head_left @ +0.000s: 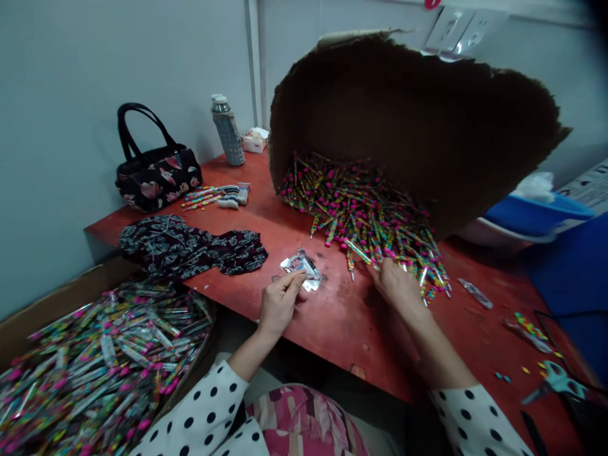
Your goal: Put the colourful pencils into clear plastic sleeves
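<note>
My left hand (pixel 280 304) is closed in a pinch over the table, just in front of a small pile of printed silvery labels (pixel 300 263). Whatever lies between its fingertips is too small to make out. My right hand (pixel 399 285) is closed on the end of a slim clear tube (pixel 358 251), which points up and left. Behind it, a heap of candy-filled tubes (pixel 361 209) with pink ends spills out of a large cardboard box (pixel 403 95) tipped on its side.
Left of my lap, a carton holds many wrapped tubes (pixel 109 361). On the red table (pixel 332 329) are a dark patterned cloth (pixel 190 247), a floral handbag (pixel 159 177), a flask (pixel 228 133), scissors (pixel 558 380) and loose candies. A blue basin (pixel 536 215) stands behind right.
</note>
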The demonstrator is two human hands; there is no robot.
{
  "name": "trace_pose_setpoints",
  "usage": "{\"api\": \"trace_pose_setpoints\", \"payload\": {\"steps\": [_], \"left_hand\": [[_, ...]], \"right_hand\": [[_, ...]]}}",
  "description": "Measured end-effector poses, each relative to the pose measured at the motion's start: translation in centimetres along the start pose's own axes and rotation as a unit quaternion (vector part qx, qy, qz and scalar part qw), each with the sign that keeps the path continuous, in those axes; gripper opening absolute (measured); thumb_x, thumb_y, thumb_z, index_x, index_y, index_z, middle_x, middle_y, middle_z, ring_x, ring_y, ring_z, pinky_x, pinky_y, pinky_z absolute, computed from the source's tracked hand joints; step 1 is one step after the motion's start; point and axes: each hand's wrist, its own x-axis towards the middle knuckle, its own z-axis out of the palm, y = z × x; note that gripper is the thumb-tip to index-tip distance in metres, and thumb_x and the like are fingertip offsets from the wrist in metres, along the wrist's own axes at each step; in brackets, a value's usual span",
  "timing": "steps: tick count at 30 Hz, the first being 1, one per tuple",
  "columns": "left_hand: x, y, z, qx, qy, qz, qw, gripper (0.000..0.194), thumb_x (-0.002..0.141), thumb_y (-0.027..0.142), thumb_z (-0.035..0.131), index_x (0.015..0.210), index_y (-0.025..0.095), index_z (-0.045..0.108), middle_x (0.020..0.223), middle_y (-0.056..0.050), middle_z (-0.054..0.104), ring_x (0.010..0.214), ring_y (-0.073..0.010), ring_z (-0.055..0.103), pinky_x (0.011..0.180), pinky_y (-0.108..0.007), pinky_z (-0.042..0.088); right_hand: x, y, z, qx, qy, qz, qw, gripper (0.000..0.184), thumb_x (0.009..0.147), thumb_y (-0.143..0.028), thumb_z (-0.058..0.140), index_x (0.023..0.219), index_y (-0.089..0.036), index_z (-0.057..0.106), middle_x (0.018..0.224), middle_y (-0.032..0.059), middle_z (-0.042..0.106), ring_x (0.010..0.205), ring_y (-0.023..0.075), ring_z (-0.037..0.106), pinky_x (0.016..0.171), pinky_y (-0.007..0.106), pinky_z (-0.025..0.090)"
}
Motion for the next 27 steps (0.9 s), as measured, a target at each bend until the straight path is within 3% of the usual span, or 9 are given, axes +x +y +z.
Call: {"api": "trace_pose_setpoints", "payload": {"steps": [4, 7, 10, 12, 15, 18, 21, 24, 27], "left_hand": [[-0.3, -0.2, 0.6, -0.059, -0.002, -0.002, 0.998, 0.024, 0.073, 0.034, 0.061, 0.091, 0.022, 0.07, 0.078, -0.004, 0.071, 0.07, -0.0173, 0.065, 0.063, -0.025, 0.05], [-1.0, 0.5, 1.9, -0.068, -0.029, 0.022, 0.997, 0.017, 0.069, 0.026, 0.066, 0.084, 0.023, 0.072, 0.083, -0.004, 0.071, 0.079, -0.0186, 0.064, 0.077, -0.027, 0.048], [-1.9, 1.4, 3.1, -0.085, -0.077, 0.052, 0.992, 0.016, 0.07, 0.021, 0.065, 0.083, 0.024, 0.072, 0.086, -0.005, 0.07, 0.083, -0.0193, 0.063, 0.083, -0.028, 0.045], [-2.4, 1.7, 3.4, -0.068, -0.107, 0.074, 0.989, 0.017, 0.072, 0.02, 0.063, 0.085, 0.025, 0.072, 0.088, -0.005, 0.07, 0.084, -0.0193, 0.063, 0.084, -0.029, 0.045], [-2.6, 1.7, 2.8, -0.038, -0.118, 0.065, 0.99, 0.029, 0.07, 0.021, 0.065, 0.099, 0.026, 0.068, 0.087, -0.004, 0.07, 0.078, -0.0187, 0.064, 0.079, -0.028, 0.047], [-2.2, 1.7, 1.6, -0.033, -0.083, 0.039, 0.995, 0.039, 0.069, 0.024, 0.066, 0.107, 0.026, 0.064, 0.09, -0.004, 0.07, 0.079, -0.0191, 0.063, 0.076, -0.027, 0.047], [-1.5, 1.7, 1.0, -0.037, -0.108, 0.045, 0.992, 0.018, 0.072, 0.027, 0.062, 0.088, 0.023, 0.071, 0.089, -0.004, 0.07, 0.086, -0.0208, 0.062, 0.076, -0.027, 0.045], [-1.0, 1.3, 1.6, -0.052, -0.179, -0.003, 0.982, 0.017, 0.072, 0.03, 0.062, 0.064, 0.018, 0.071, 0.061, -0.001, 0.066, 0.063, -0.0174, 0.06, 0.06, -0.024, 0.044], [-1.0, 0.5, 2.7, -0.1, -0.2, -0.077, 0.972, 0.018, 0.067, 0.031, 0.066, 0.06, 0.015, 0.07, 0.055, 0.0, 0.063, 0.055, -0.0137, 0.056, 0.054, -0.022, 0.042]], "right_hand": [[-2.0, 1.2, -1.1, 0.052, 0.02, 0.05, 0.997, 0.035, 0.088, -0.035, 0.036, 0.109, -0.012, 0.051, 0.089, 0.0173, 0.063, 0.075, 0.0277, 0.061, 0.062, 0.035, 0.041], [-3.7, -0.2, -1.6, 0.264, 0.058, 0.069, 0.96, 0.035, 0.084, -0.046, 0.041, 0.096, -0.016, 0.056, 0.074, 0.0083, 0.062, 0.062, 0.0212, 0.057, 0.056, 0.03, 0.04], [-4.8, -3.2, -1.3, 0.566, -0.051, -0.017, 0.823, 0.036, 0.077, -0.055, 0.05, 0.076, -0.019, 0.055, 0.059, -0.0008, 0.054, 0.045, 0.0117, 0.044, 0.044, 0.024, 0.035], [-4.9, -5.0, -0.9, 0.678, -0.085, -0.019, 0.729, 0.034, 0.07, -0.051, 0.061, 0.073, -0.019, 0.052, 0.054, -0.0052, 0.048, 0.039, 0.0077, 0.037, 0.038, 0.021, 0.03], [-4.5, -6.1, -0.8, 0.753, -0.051, 0.015, 0.655, 0.034, 0.061, -0.04, 0.072, 0.074, -0.019, 0.049, 0.054, -0.0087, 0.043, 0.039, 0.0047, 0.033, 0.036, 0.018, 0.024], [-4.0, -6.0, -1.6, 0.768, -0.074, 0.02, 0.636, 0.032, 0.062, -0.035, 0.073, 0.075, -0.02, 0.048, 0.052, -0.0105, 0.04, 0.036, 0.0027, 0.026, 0.034, 0.017, 0.018], [-3.7, -5.9, -2.5, 0.768, -0.113, 0.004, 0.63, 0.033, 0.06, -0.033, 0.074, 0.073, -0.019, 0.047, 0.054, -0.0103, 0.041, 0.036, 0.002, 0.024, 0.034, 0.018, 0.015], [-3.5, -6.1, -2.9, 0.756, -0.111, -0.005, 0.645, 0.034, 0.057, -0.03, 0.076, 0.071, -0.019, 0.047, 0.06, -0.0087, 0.046, 0.037, 0.0018, 0.026, 0.035, 0.019, 0.018], [-3.3, -6.2, -2.4, 0.728, -0.114, -0.022, 0.675, 0.032, 0.058, -0.029, 0.075, 0.069, -0.018, 0.048, 0.06, -0.008, 0.046, 0.04, 0.0029, 0.029, 0.037, 0.019, 0.021]]}}
